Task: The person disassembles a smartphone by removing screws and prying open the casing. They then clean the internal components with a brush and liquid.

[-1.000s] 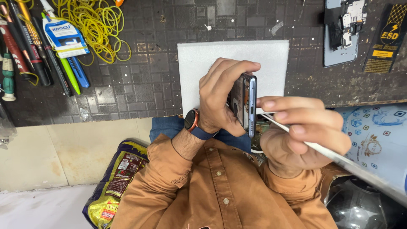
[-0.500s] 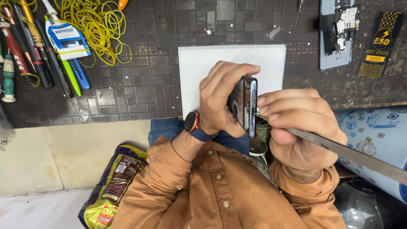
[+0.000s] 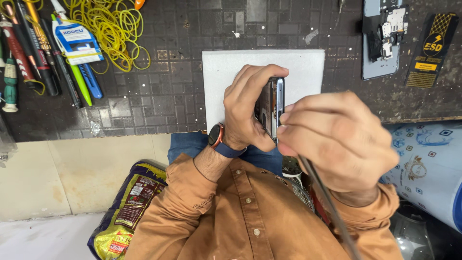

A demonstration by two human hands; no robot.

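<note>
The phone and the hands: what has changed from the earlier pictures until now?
The right hand has closed in over the phone's lower edge, and its thin metal tool now points steeply downward. The left hand still grips the phone on edge above the white mat.

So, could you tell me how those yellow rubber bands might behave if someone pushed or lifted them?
The rubber bands look thin and loopy, so probably floppy and very light. They lie tangled in a loose pile on the dark mat, so lifting one would likely drag others along. Pushed, the pile would probably smear and spread rather than slide as one piece, perhaps snagging the blue pen beside it.
</note>
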